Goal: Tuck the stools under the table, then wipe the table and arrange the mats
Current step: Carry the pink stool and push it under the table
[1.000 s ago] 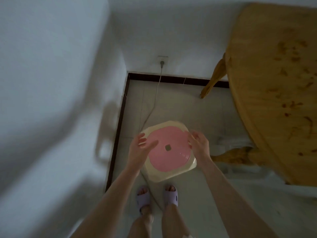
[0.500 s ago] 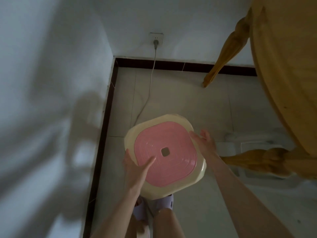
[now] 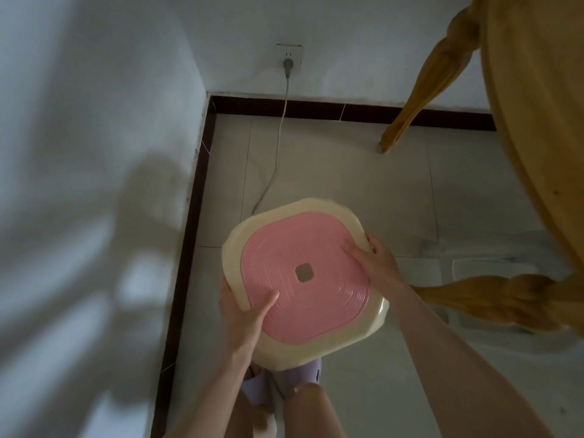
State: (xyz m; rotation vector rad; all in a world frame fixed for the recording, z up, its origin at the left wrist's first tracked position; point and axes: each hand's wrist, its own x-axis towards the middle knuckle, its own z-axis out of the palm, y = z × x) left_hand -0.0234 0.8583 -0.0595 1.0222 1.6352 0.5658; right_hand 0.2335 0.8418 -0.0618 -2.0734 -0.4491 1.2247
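- Stool: a pink, ribbed seat with a small square hole in the middle and a broad cream rim. It is seen from above and fills the middle of the view.
- It sits over the pale tiled floor near the corner of the room, to the left of the wooden table and not under it. Its legs are hidden beneath the seat, so I cannot tell whether it stands on the floor or is held off it.
- Left hand: it grips the near-left rim, with the thumb laid flat on the pink surface and the fingers wrapped out of sight under the edge.
- Right hand: it holds the right rim, with the thumb on the pink and the fingers curled over the cream edge.
- The table's rounded top runs down the right side. One turned leg slants towards the far wall, and another leg lies just beside the right forearm.
- A wall socket holds a grey plug, and its cable drops to the floor and passes behind the stool.
- A dark skirting board lines the foot of both white walls.
- Lilac slippers show just below the stool's near edge.
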